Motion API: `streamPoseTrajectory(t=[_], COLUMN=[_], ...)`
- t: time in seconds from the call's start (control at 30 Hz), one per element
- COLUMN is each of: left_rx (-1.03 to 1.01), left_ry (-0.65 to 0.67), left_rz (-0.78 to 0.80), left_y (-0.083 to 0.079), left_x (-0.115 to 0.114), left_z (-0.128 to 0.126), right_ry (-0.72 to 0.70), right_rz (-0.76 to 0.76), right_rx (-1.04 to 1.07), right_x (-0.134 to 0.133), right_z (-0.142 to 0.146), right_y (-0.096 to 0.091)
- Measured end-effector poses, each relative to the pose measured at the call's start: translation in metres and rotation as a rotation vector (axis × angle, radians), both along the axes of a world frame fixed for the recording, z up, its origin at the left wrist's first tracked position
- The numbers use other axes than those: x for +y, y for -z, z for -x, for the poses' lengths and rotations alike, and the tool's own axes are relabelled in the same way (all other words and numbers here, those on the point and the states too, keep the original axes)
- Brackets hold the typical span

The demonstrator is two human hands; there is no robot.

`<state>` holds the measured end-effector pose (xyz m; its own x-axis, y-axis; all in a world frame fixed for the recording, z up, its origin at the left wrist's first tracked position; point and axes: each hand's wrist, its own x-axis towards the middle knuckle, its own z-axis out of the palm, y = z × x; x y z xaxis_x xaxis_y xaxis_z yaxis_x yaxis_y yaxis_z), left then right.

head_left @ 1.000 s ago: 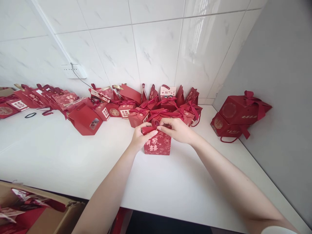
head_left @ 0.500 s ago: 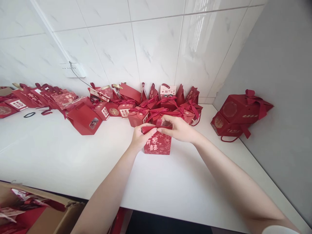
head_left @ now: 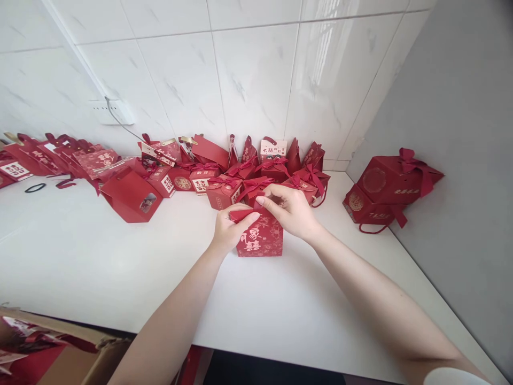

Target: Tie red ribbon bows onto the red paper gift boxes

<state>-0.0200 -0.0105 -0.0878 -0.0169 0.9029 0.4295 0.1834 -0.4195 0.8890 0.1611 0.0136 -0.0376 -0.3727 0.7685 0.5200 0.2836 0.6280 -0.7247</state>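
A red gift box (head_left: 264,241) with pale characters and a flower print stands upright on the white table (head_left: 304,310). My left hand (head_left: 229,229) is closed round its top left edge, thumb on the front and fingers behind. At the top, my right hand (head_left: 292,211) pinches a short red ribbon (head_left: 260,199) between thumb and fingers. The back of the box and some of my fingertips are hidden. Just behind stand several small red boxes with bows (head_left: 224,191).
Along the tiled wall runs a row of folded red bags (head_left: 86,158). A larger red box (head_left: 132,197) lies at the left, near a black ring (head_left: 35,187). Two stacked red boxes (head_left: 385,184) are by the grey panel. A cardboard carton (head_left: 76,334) sits below the table's front left edge.
My right hand has risen slightly and pulled the ribbon up, apart from my left thumb. The top edge on the left now tilts. The view has shifted a little.
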Motion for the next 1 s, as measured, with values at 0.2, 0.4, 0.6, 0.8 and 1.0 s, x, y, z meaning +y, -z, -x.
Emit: streamPoseTrajectory(t=[0.2, 0.4, 0.6, 0.8, 1.0], left_rx=[-0.181, -0.29, -0.386, -0.43, -0.406], left_ry=[-0.074, -0.02, -0.038, -0.075, -0.111], left_rz=[0.075, 0.156, 0.234, 0.257, 0.248], left_y=[0.036, 0.064, 0.067, 0.072, 0.069], left_x=[0.017, 0.037, 0.043, 0.048, 0.042], left_z=[-0.003, -0.007, -0.007, -0.006, -0.005], right_ry=[0.136, 0.237, 0.106, 0.133, 0.115], right_rz=[0.109, 0.213, 0.31, 0.403, 0.443], right_rx=[0.277, 0.282, 0.415, 0.442, 0.368], right_x=[0.02, 0.028, 0.031, 0.03, 0.014], right_z=[0.01, 0.015, 0.021, 0.022, 0.017], right_y=[0.042, 0.101, 0.122, 0.125, 0.129])
